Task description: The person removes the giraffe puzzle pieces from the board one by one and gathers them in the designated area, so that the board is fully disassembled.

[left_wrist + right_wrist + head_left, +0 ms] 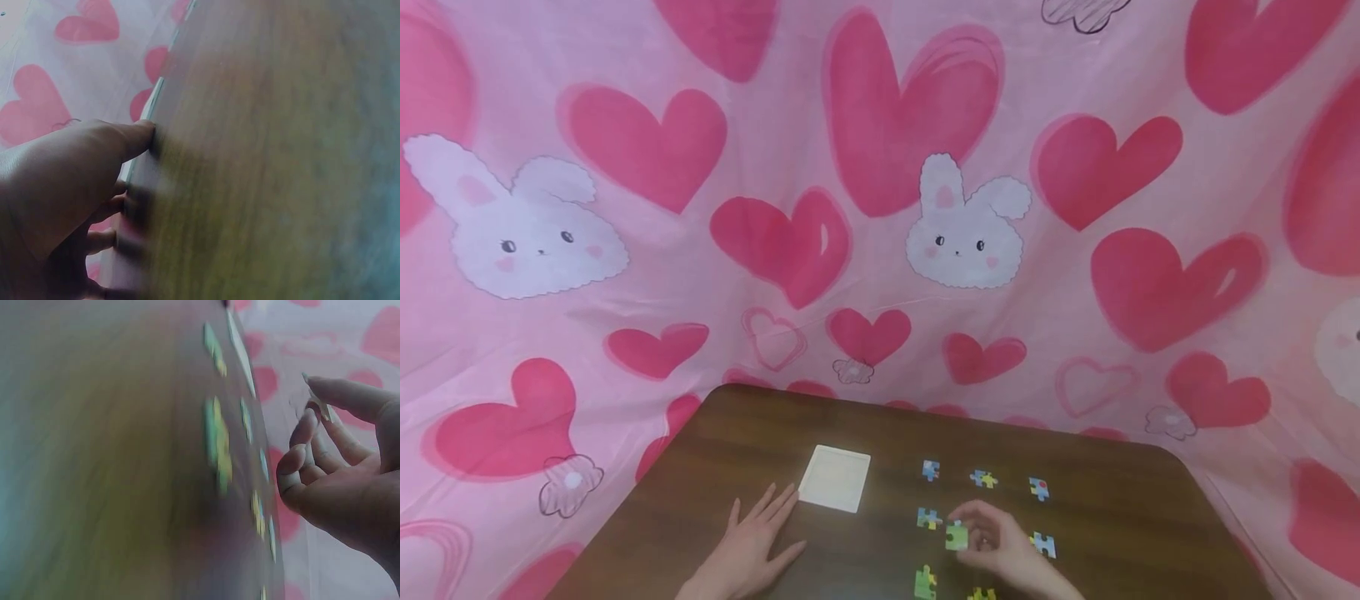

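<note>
My right hand [1006,546] pinches a green jigsaw piece [957,537] with a bit of blue at its top, held above the table. The right wrist view shows that piece [322,406] edge-on between thumb and fingers, clear of the tabletop. Flat on the wood, my left hand [751,537] has its fingers spread, and its fingertips reach the near-left edge of a square white puzzle tray [835,479]. In the left wrist view the thumb [139,139] rests on the table.
Loose jigsaw pieces lie around the right hand: a blue one [931,470], a blue-yellow one [983,478], one with a red spot [1038,487], a green one [926,583] and several others. Behind the dark wooden table [760,433] hangs a pink heart-print cloth [880,258].
</note>
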### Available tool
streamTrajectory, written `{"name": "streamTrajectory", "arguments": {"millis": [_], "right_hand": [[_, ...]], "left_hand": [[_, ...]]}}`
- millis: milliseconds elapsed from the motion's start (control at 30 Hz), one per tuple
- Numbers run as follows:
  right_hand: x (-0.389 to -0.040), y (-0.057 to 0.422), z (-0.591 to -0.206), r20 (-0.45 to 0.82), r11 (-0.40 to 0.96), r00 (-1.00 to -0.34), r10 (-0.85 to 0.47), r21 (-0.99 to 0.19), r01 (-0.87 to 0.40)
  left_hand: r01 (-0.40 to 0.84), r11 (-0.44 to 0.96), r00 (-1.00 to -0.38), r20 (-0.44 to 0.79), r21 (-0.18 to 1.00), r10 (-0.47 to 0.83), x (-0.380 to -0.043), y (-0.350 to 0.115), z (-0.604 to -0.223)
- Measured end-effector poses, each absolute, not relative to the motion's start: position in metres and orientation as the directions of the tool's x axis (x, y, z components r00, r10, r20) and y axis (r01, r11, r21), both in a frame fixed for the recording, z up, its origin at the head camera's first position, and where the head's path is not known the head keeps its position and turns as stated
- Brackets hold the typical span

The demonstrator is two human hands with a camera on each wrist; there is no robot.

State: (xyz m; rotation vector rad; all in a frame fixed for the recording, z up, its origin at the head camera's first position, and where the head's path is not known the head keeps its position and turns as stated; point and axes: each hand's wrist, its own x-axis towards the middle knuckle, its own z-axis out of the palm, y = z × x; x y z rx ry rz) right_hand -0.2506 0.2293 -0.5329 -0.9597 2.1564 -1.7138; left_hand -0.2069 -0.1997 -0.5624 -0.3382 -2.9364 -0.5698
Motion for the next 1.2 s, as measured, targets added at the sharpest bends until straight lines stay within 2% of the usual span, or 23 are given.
{"name": "streamTrajectory", "arguments": {"millis": [67, 200, 333, 500, 600, 767, 833, 1000, 1067, 1200], "right_hand": [[-0.243, 0.252, -0.534, 0.232, 0.096, -0.74, -0.631, -0.924, -0.371], [-0.236, 0.296, -0.542, 0.18, 0.086, -0.715, -0.676, -0.944, -0.319], [-0.244, 0.344, -0.573, 0.117, 0.089, -0.694, -0.711, -0.963, -0.254], [-0.258, 0.393, -0.618, -0.026, 0.197, -0.715, -0.699, -0.968, -0.158], [-0.258, 0.402, -0.622, -0.091, 0.245, -0.714, -0.694, -0.963, -0.116], [-0.248, 0.389, -0.61, -0.005, 0.221, -0.704, -0.71, -0.951, -0.216], [-0.246, 0.384, -0.61, 0.084, 0.209, -0.701, -0.709, -0.923, -0.322], [-0.247, 0.382, -0.627, 0.142, 0.302, -0.74, -0.657, -0.85, -0.431], [-0.248, 0.383, -0.633, 0.14, 0.322, -0.75, -0.646, -0.842, -0.434], [-0.249, 0.386, -0.642, 0.198, 0.319, -0.732, -0.652, -0.804, -0.501]], "left_hand": [[0.243, 0.906, -0.967, 0.166, 0.348, 0.195, -0.207, -0.2, -0.562], [0.23, 0.907, -0.97, 0.155, 0.352, 0.186, -0.205, -0.202, -0.56], [0.22, 0.908, -0.973, 0.153, 0.357, 0.175, -0.203, -0.205, -0.56], [0.216, 0.908, -0.974, 0.148, 0.36, 0.173, -0.204, -0.207, -0.564], [0.209, 0.906, -0.976, 0.139, 0.367, 0.169, -0.207, -0.208, -0.566], [0.217, 0.907, -0.974, 0.136, 0.362, 0.179, -0.209, -0.208, -0.566], [0.218, 0.906, -0.975, 0.125, 0.364, 0.184, -0.208, -0.208, -0.564], [0.212, 0.907, -0.977, 0.092, 0.364, 0.191, -0.207, -0.211, -0.557], [0.22, 0.906, -0.975, 0.088, 0.36, 0.202, -0.206, -0.213, -0.553], [0.252, 0.895, -0.968, 0.102, 0.368, 0.23, -0.204, -0.217, -0.548]]}}
